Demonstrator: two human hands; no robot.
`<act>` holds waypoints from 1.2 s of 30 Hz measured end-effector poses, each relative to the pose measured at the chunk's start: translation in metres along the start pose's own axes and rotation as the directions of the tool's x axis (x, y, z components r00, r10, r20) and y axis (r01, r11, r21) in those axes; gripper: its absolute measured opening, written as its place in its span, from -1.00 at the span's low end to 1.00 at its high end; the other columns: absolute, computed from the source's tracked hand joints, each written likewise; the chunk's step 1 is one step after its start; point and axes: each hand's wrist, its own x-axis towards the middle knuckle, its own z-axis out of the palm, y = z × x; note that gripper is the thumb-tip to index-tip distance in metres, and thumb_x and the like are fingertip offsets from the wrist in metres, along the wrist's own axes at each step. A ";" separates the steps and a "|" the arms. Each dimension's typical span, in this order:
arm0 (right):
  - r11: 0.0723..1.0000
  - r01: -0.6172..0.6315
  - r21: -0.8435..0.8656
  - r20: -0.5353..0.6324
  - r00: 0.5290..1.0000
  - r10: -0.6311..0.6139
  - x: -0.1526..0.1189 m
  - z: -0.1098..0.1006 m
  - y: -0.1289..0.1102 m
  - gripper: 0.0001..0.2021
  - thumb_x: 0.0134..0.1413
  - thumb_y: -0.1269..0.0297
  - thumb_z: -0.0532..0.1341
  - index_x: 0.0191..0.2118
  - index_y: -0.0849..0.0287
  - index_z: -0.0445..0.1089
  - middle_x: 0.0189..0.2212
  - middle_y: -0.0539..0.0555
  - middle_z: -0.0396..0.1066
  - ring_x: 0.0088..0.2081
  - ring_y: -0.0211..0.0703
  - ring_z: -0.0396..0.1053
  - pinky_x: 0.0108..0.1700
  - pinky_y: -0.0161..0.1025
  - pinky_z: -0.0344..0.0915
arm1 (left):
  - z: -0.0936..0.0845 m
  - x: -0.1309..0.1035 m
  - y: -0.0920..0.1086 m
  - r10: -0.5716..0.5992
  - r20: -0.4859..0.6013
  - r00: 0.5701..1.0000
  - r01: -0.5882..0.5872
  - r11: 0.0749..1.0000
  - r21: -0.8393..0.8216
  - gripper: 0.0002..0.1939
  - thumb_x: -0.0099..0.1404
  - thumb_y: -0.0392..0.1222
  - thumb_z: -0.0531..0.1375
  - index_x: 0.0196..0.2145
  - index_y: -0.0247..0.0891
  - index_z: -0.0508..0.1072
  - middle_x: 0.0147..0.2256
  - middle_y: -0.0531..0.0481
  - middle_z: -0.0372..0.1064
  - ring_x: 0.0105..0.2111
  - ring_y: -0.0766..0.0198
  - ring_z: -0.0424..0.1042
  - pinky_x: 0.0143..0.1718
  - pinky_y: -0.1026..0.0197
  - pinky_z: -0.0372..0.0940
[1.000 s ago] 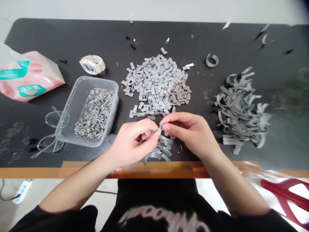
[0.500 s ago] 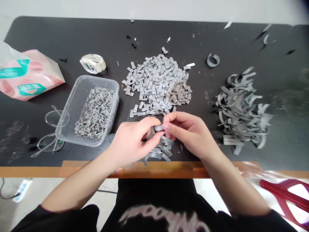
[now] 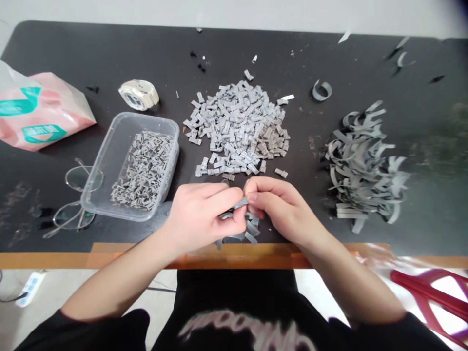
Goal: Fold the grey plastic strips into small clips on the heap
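Note:
A small grey strip [image 3: 240, 203] is pinched between my two hands near the table's front edge. My left hand [image 3: 206, 212] closes its thumb and fingers on the strip's left part. On its right end are the thumb and forefinger of my right hand [image 3: 280, 207]. Loose grey strips [image 3: 252, 225] lie under and just below the hands, partly hidden. Beyond the fingers spreads a big heap of small folded grey pieces [image 3: 237, 122]. One folded piece [image 3: 281, 173] lies apart from it, just above my right hand.
At the left, a clear plastic tub [image 3: 109, 141] holds small grey clips [image 3: 144, 170]. Around it are eyeglasses [image 3: 75, 214], a white watch [image 3: 139, 95] and a pink packet [image 3: 47, 109]. Curled grey strips [image 3: 367, 170] are piled at the right. A red stool [image 3: 431, 297] stands lower right.
The strip between my hands is turned and now shows its flat side. My left fingers have closed further over it. A folded piece above my right hand has come into sight.

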 end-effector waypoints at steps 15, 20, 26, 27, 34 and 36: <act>0.964 0.202 -0.170 -0.453 0.853 -0.259 0.010 -0.008 0.007 -0.85 0.27 0.33 0.25 -0.08 0.07 0.49 -0.37 -0.03 0.54 -0.53 -0.31 0.36 -0.54 -0.31 0.26 | 0.010 0.009 0.004 -0.351 0.841 0.412 0.719 -0.442 -0.537 -0.91 0.22 -0.35 0.04 -0.33 -0.23 0.30 -0.57 0.14 0.18 -0.66 0.48 0.00 -0.67 0.43 -0.15; 0.871 0.205 -0.447 -0.243 0.909 -0.339 0.006 -0.010 0.007 -0.87 0.21 0.37 0.30 -0.16 0.10 0.58 -0.24 0.05 0.58 -0.27 -0.19 0.51 -0.29 -0.24 0.44 | 0.007 0.011 0.003 -0.386 0.802 0.456 0.628 -0.499 -0.597 -0.79 0.07 -0.48 0.07 -0.33 -0.32 0.38 -0.48 0.04 0.30 -0.58 0.47 0.18 -0.62 0.45 0.04; 0.624 0.328 -0.709 0.032 0.899 -0.436 0.006 -0.005 0.012 -0.90 0.18 0.43 0.26 -0.28 0.17 0.56 -0.13 0.17 0.52 -0.07 -0.04 0.48 0.02 -0.08 0.41 | 0.012 0.008 0.005 -0.465 0.764 0.447 0.675 -0.385 -0.629 -0.81 0.05 -0.45 0.09 -0.36 -0.28 0.35 -0.56 0.13 0.18 -0.57 0.45 0.15 -0.60 0.44 0.02; 0.623 0.312 -0.717 0.036 0.910 -0.414 0.006 -0.004 0.013 -0.89 0.17 0.45 0.25 -0.30 0.18 0.54 -0.14 0.17 0.51 -0.08 -0.04 0.48 0.01 -0.08 0.40 | 0.013 0.007 0.006 -0.471 0.752 0.461 0.691 -0.340 -0.637 -0.81 0.06 -0.44 0.09 -0.34 -0.27 0.35 -0.55 0.13 0.19 -0.56 0.44 0.15 -0.59 0.44 0.01; 0.608 0.284 -0.741 0.049 0.927 -0.373 0.006 0.000 0.012 -0.87 0.10 0.52 0.21 -0.38 0.14 0.41 -0.15 0.16 0.46 -0.07 -0.02 0.43 -0.03 -0.09 0.38 | 0.009 0.004 0.009 -0.520 0.708 0.478 0.772 -0.136 -0.621 -0.75 0.06 -0.39 0.06 -0.27 -0.26 0.39 -0.40 0.06 0.34 -0.49 0.41 0.21 -0.51 0.36 0.11; 0.629 0.308 -0.713 0.071 0.925 -0.372 0.006 -0.001 0.010 -0.86 0.10 0.53 0.19 -0.39 0.14 0.37 -0.16 0.16 0.45 -0.08 -0.03 0.43 -0.05 -0.11 0.38 | 0.008 0.004 0.009 -0.497 0.722 0.481 0.764 -0.166 -0.623 -0.79 0.07 -0.37 0.07 -0.31 -0.27 0.39 -0.42 0.06 0.32 -0.48 0.40 0.22 -0.50 0.36 0.11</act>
